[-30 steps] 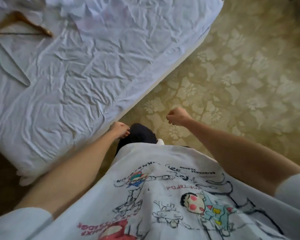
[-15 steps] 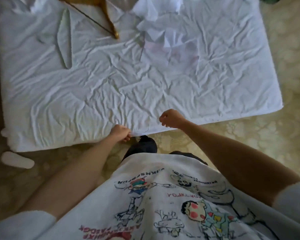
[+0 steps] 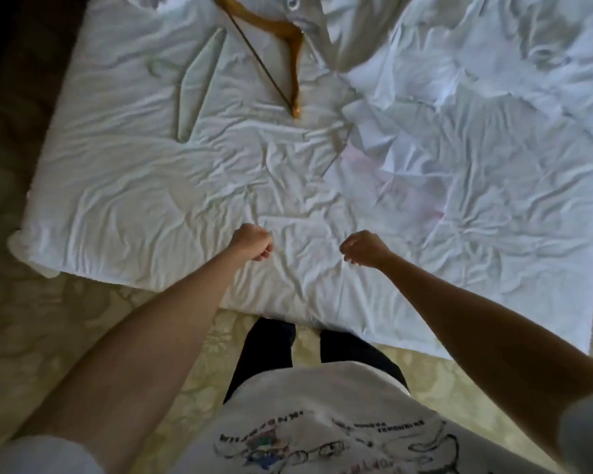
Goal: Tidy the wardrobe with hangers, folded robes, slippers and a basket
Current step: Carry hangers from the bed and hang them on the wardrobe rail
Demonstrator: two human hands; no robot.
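Left hand (image 3: pixel 252 246) fisted, right hand (image 3: pixel 365 248) loosely curled, both empty; now over the bed (image 3: pixel 151 200), nearer the wooden hanger (image 3: pixel 290 53). Ready to collect.

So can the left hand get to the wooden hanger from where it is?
Probably yes, with a lean. The wooden hanger lies uncovered on the far part of the bed, and only bare sheet shows between it and the left hand, which holds nothing. The white hanger lies off to the left.
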